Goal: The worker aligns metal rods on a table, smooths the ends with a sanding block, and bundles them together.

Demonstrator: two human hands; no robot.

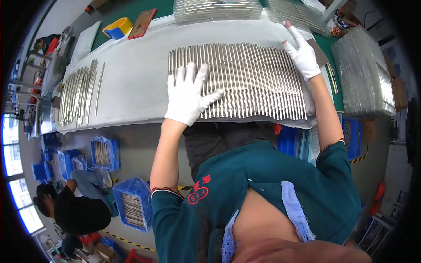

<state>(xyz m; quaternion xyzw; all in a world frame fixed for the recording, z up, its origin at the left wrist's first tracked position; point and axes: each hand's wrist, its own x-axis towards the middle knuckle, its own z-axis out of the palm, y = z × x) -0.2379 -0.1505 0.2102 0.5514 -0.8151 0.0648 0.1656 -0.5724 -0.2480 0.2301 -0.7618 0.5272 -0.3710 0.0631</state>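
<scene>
Green shirt [258, 175] fills the near view; beyond it, a wide row of rods [254, 81] lies side by side on the white-covered surface [136, 74], apparently mostly lined up, while a looser bunch [79, 94] at left seems yet to be arranged. Left hand [188, 94] spreads wide over the row's left part; right hand [302, 55], also open, sits by its right edge, contact unclear. These rods look slim, straight and silvery

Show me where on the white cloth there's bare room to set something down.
The widest bare patch of cloth lies between the loose rods and the rod row; a narrower strip separates the row from the clear trays. Crowded: the row itself, with the left hand over its left part, and its right end, beside the right hand.
</scene>
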